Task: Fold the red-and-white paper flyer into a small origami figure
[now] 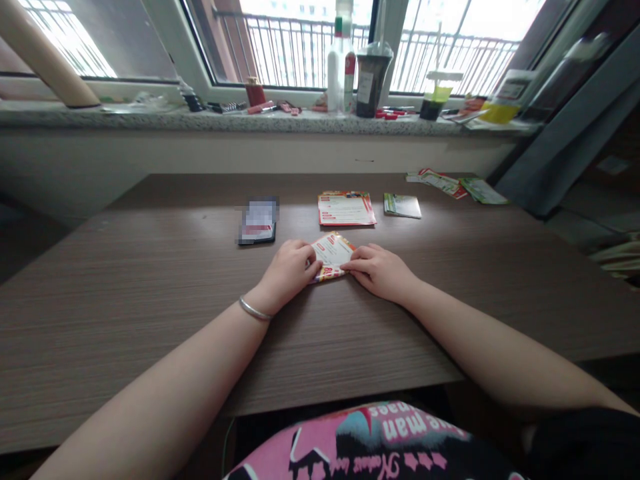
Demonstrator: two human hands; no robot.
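Note:
A printed paper leaflet point(333, 250) in white, red and orange lies on the table between my hands, its near edge folded up. My left hand point(294, 265) grips its left side, thumb on top and fingers curled. On the right side, my right hand point(379, 270) presses the fold with its fingertips held together. Just beyond the leaflet sits a stack of similar leaflets point(347, 209). To the right of that stack is a smaller pile of folded leaflets point(403, 206).
A phone point(259, 221) with a blurred screen lies left of the stack. More colourful leaflets point(443, 183) are spread at the table's far right corner. Bottles, a dark lidded cup point(371, 80) and small items crowd the stone windowsill point(280, 125) behind the brown table point(150, 267).

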